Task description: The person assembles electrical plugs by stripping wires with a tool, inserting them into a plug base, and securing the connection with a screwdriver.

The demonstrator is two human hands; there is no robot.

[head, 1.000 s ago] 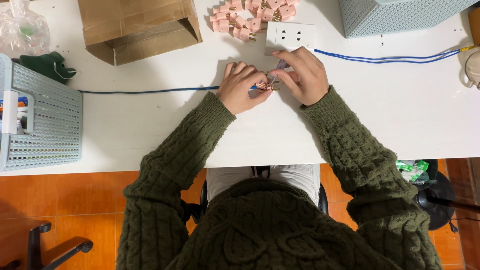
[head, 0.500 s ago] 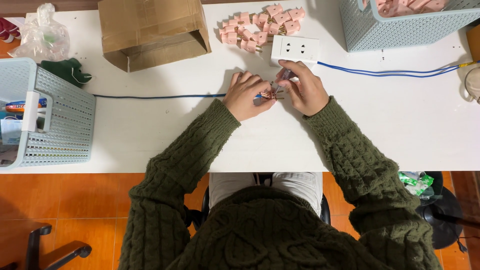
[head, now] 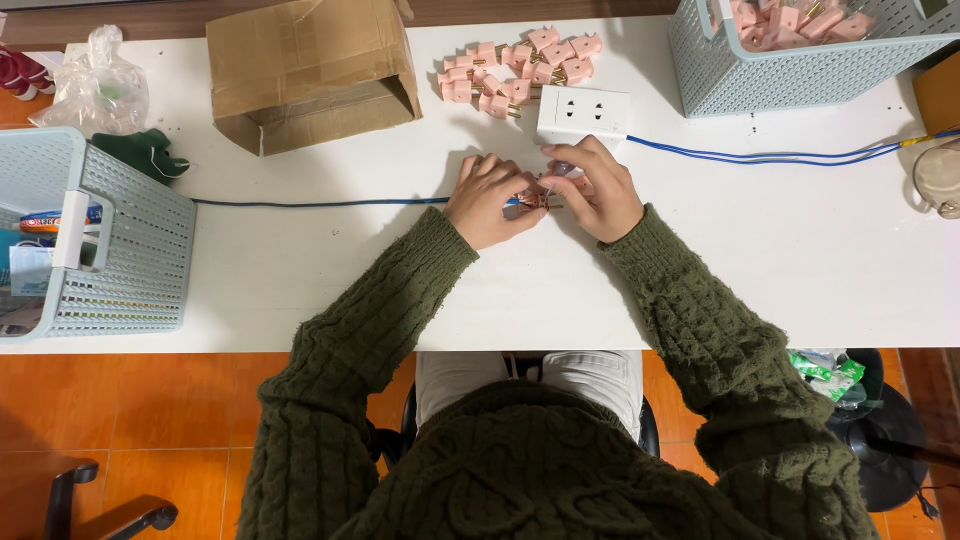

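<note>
This looks like a small assembly workstation, perhaps home-based piecework. A white surface (head: pixel 300 270) carries a heap of pink plug parts (head: pixel 515 70); just right of the heap stands a pale blue plastic basket (head: pixel 800 75) holding more, and left of it an open cardboard box (head: pixel 310 70). Below the surface lies orange tiled floor (head: pixel 150 420).

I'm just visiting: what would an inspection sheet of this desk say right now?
Surface: white table.
Job's things: small pink plug part, pinched between both hands.
Clutter: pile of pink plugs, cardboard box, two pale blue baskets, plastic bag.
Hands: left hand and right hand meet at the part.
Cables: blue cable; white socket strip.
Surroundings: orange floor.
</note>
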